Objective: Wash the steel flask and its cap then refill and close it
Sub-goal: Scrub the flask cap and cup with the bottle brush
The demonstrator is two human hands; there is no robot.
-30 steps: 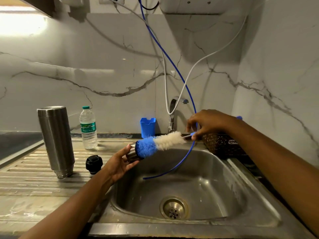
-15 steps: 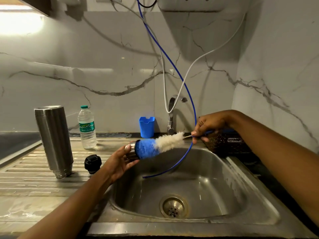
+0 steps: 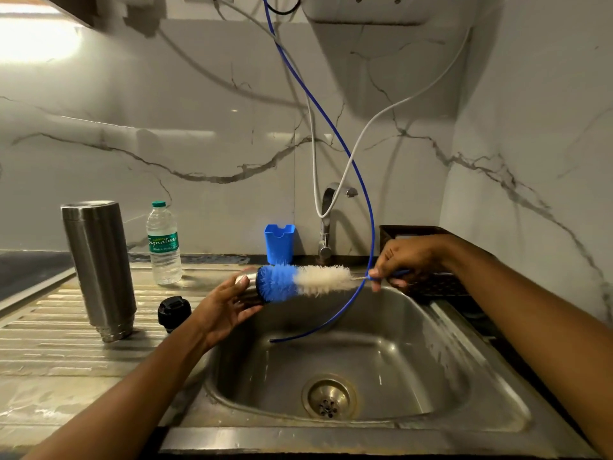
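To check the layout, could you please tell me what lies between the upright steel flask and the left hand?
In the head view, the black cap sits on the ribbed drainboard between the steel flask and the left hand.

The brush (image 3: 305, 283) is showing blue bristles at its tip, cream-white bristles behind them and a blue handle. The flask (image 3: 99, 267) and the sink (image 3: 414, 360) are showing plain grey steel, the cap (image 3: 174, 312) is showing black, and the water bottle (image 3: 163, 247) is showing a clear body with a green lid and a green label bearing white script. The wall (image 3: 199, 111) is displaying white marble with grey veins, the holder (image 3: 279, 243) is showing solid blue, and the two tubes are showing blue (image 3: 331, 127) and white (image 3: 398, 109).
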